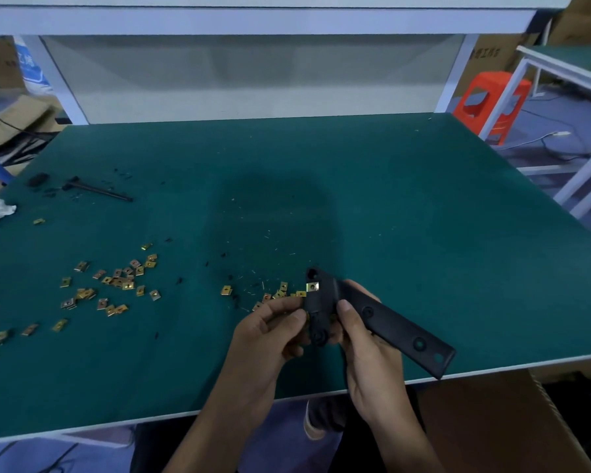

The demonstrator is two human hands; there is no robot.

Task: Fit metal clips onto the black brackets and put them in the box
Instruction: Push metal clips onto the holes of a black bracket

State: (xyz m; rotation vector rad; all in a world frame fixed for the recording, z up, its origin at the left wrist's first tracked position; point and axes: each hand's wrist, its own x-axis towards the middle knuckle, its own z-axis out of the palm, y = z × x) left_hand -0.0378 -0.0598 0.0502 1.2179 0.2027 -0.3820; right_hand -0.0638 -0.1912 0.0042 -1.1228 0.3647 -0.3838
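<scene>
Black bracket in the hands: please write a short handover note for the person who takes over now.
Left hand pinches the short arm of the black bracket; right hand grips its middle.
One metal clip is fitted on its upper end.
Loose clips lie scattered on the green mat, left of the hands; a few more just behind them.
Left to do: fit any remaining clip, then put the bracket in the box; the brown cardboard at lower right is probably it.
</scene>
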